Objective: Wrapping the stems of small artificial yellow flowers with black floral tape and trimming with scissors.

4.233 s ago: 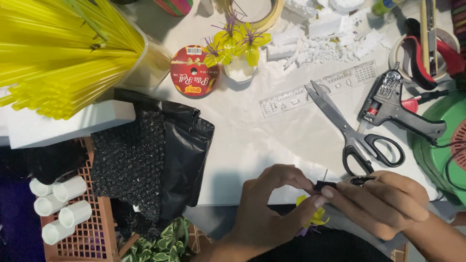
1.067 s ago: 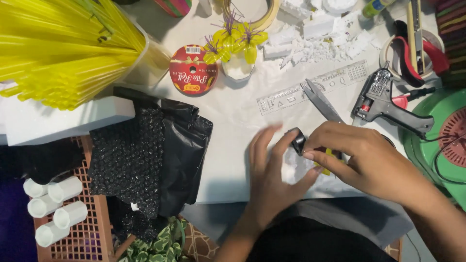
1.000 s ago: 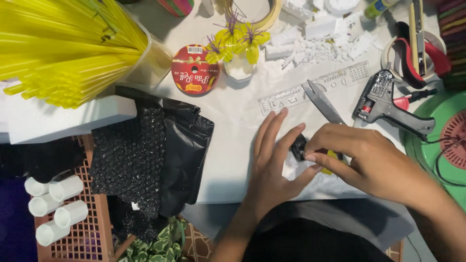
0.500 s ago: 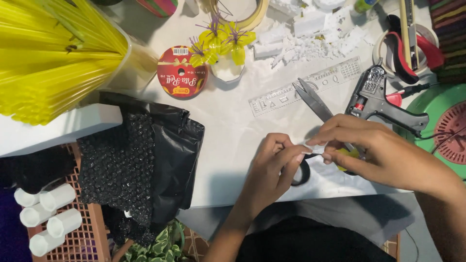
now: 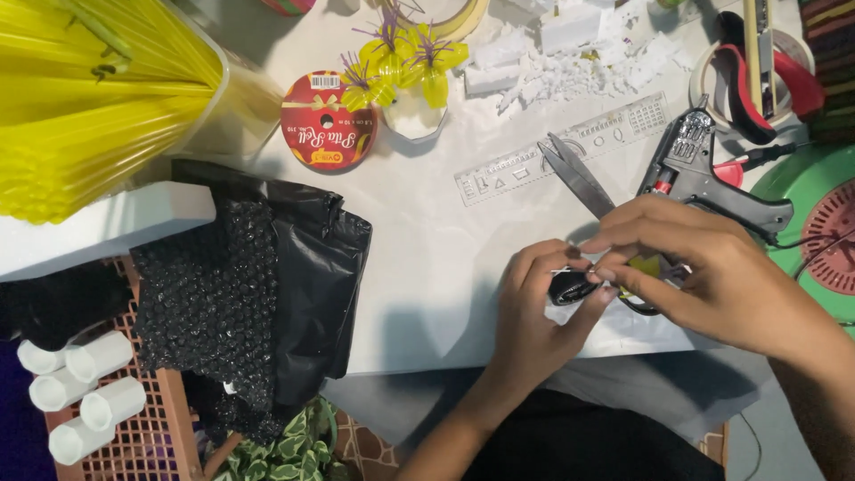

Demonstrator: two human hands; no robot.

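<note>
hands meeting right of centre: left hand (image 5: 534,303) pinching black roll (image 5: 567,287), right hand (image 5: 704,267) pinching its loose end, drawn rightward over scissors (image 5: 579,178).

Bare white table (image 5: 427,267) open left of the left hand (image 5: 534,312), black bag (image 5: 294,285) bounding it further left, scissors (image 5: 579,178), ruler (image 5: 561,151) and glue gun (image 5: 704,178) crowding beyond the right hand (image 5: 704,267)

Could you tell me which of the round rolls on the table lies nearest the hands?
The small black roll, pinched between the left hand and right hand. The red ribbon spool lies far up the table.
</note>
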